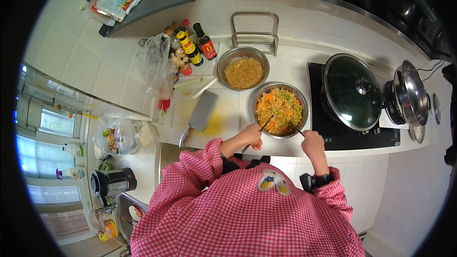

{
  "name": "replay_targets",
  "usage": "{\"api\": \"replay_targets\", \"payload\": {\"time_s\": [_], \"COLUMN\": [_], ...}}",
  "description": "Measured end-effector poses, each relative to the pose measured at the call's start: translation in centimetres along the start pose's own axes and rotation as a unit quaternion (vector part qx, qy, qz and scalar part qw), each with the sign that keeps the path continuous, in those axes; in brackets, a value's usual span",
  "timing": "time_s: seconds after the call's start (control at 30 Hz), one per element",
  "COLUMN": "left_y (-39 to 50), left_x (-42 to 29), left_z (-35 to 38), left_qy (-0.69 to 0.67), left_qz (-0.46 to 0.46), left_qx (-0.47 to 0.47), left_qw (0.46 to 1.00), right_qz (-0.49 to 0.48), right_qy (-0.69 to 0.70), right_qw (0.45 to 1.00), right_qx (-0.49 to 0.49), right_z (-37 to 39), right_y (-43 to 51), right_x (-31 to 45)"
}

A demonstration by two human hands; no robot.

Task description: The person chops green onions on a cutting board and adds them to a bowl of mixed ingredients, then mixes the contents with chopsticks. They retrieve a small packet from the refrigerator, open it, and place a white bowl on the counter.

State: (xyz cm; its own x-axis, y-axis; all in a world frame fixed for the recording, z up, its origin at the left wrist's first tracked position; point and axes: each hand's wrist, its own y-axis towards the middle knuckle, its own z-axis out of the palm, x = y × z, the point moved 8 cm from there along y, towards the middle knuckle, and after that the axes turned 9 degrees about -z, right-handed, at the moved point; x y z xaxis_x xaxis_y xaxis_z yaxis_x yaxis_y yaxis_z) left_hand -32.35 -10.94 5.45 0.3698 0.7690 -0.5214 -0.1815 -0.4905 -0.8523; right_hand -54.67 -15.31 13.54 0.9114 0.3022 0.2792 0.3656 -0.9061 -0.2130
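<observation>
A steel bowl [307,115] of diced orange, green and pale vegetables [280,105] stands before me near the counter's front edge. My left hand [252,135] holds a dark chopstick [266,123] at the bowl's lower left, its tip over the mix. From the lower right, my right hand [312,142] grips another dark stick [297,130], apparently a chopstick, its end in the vegetables. Behind, a second steel bowl [222,73] contains a light brown crumbly or shredded food [244,73].
Left lie a cleaver [204,110] and cutting board [228,109] with a leek or scallion stalk [204,88]. Sauce bottles [206,43] stand behind. On the right, a glass-lidded pan [351,92] sits on a black cooktop [342,142]. A blender jug [119,181] is far left.
</observation>
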Motion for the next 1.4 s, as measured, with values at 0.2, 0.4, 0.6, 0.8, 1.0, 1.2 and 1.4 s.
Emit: {"api": "replay_targets", "payload": {"time_s": [0.2, 0.4, 0.6, 0.8, 1.0, 1.2, 1.4], "left_y": [5.4, 6.6, 5.1, -2.8, -7.9, -7.4, -4.6], "left_x": [-1.1, 0.4, 1.1, -4.2, -10.3, -16.0, -21.1], "left_z": [4.1, 5.7, 1.4, -3.5, 6.0, 20.3, 41.8], "left_qy": [-0.187, -0.260, -0.141, -0.069, -0.111, -0.026, 0.055], "left_qz": [0.001, -0.042, 0.002, 0.289, 0.298, 0.329, 0.349], "left_qx": [0.055, 0.119, 0.070, -0.136, -0.007, 0.034, 0.086], "left_qw": [0.981, 0.957, 0.988, 0.945, 0.948, 0.943, 0.932], "right_qz": [-0.017, 0.076, 0.192, 0.337, 0.386, 0.423, 0.476], "right_qy": [0.084, 0.138, 0.219, 0.250, 0.287, 0.276, 0.261], "right_qw": [0.996, 0.986, 0.935, 0.890, 0.844, 0.820, 0.784], "right_qx": [-0.015, -0.052, -0.204, -0.181, -0.237, -0.270, -0.302], "right_z": [4.3, 1.2, -0.3, 4.1, 5.2, 4.6, 4.1], "right_y": [2.6, -2.2, -11.5, -22.4, -29.9, -38.7, -54.4], "right_x": [0.5, -2.6, -7.1, -10.1, -13.8, -22.8, -34.6]}}
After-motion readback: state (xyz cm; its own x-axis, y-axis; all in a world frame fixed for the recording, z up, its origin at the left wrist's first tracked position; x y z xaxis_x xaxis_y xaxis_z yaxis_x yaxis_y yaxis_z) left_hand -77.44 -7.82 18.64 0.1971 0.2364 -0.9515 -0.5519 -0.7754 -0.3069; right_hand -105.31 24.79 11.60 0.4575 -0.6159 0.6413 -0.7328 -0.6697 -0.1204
